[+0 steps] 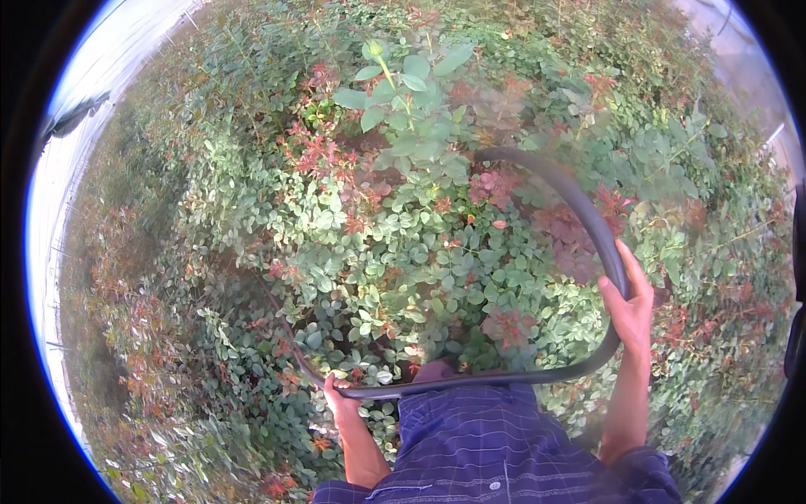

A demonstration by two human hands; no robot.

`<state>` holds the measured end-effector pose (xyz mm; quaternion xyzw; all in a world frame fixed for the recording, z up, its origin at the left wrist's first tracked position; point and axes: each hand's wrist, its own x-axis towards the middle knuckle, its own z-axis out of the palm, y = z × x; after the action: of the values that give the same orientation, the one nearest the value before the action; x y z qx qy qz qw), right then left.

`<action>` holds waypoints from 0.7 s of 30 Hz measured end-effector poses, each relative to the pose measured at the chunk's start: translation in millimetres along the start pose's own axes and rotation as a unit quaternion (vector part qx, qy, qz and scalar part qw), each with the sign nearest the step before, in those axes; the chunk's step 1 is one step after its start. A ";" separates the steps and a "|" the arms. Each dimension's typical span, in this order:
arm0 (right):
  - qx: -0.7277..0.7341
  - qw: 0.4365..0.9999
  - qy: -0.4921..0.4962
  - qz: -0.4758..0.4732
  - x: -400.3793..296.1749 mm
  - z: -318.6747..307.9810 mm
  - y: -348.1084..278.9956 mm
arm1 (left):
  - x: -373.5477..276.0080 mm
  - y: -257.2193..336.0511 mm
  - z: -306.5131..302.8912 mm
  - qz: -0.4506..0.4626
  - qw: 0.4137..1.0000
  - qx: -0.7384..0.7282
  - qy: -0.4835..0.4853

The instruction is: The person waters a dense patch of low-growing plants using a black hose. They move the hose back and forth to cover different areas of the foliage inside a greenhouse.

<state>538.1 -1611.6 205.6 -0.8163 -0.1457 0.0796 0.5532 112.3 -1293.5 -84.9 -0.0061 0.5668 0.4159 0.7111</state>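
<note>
A dark rubber hose (453, 382) runs across the front of my body at waist height. At its left part, my left hand (340, 394) is closed around it, and from there a thinner-looking stretch trails up and left into the leaves. My right hand (631, 309) grips the hose where it bends upward on the right, thumb on the inner side. Beyond that hand the hose arcs up and back to the left, ending in view among the rose bushes (390, 220). A faint misty blur hangs near that upper end; whether it is water I cannot tell.
Dense rose foliage with reddish new shoots (321, 151) surrounds me on all sides. One tall stem with a green bud (374, 48) rises ahead. Pale plastic sheeting (56, 189) lines the far left edge. A bare path (749, 82) shows at the upper right.
</note>
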 end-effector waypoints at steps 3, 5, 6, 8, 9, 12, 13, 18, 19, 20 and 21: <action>-0.023 0.999 0.034 -0.004 -3.1 2.3 1.8 | 3.8 0.5 -3.9 0.001 1.000 0.008 0.022; -0.033 0.998 0.044 0.005 -6.9 -0.5 2.8 | 8.1 0.9 -5.3 0.000 1.000 -0.017 -0.013; -0.032 0.998 0.050 0.007 -9.0 -1.2 3.6 | 3.8 0.5 0.2 0.007 1.000 -0.009 -0.001; -0.034 0.997 0.062 0.009 -12.9 -5.8 5.2 | 12.9 -0.2 -2.9 0.005 1.000 0.006 0.001; -0.034 0.997 0.068 0.010 -14.7 -7.9 5.8 | 0.6 -1.3 7.0 0.008 0.999 0.038 0.006; -0.061 0.994 0.085 0.008 -21.4 -16.5 8.9 | 7.4 -2.5 10.4 0.001 0.999 0.053 0.015; -0.073 0.993 0.090 0.006 -23.9 -19.1 9.8 | 3.7 -5.3 14.9 0.008 0.998 0.054 0.020; -0.067 0.993 0.090 0.023 -34.7 -29.9 13.5 | 15.5 -8.4 15.6 0.028 0.997 0.071 0.011; -0.070 0.993 0.090 0.010 -36.5 -31.6 14.7 | 16.3 -9.2 17.0 0.022 0.997 0.067 0.009; -0.065 0.994 0.080 0.026 -38.6 -34.4 14.3 | 16.6 -9.8 18.3 0.015 0.998 0.063 0.007; -0.059 0.995 0.069 0.043 -41.0 -37.6 12.9 | 16.1 -9.4 17.9 0.011 0.998 0.058 0.007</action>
<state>512.2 -1662.5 206.5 -0.8565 -0.0766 0.0381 0.5090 132.4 -1281.6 -95.9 0.0384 0.5954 0.3895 0.7016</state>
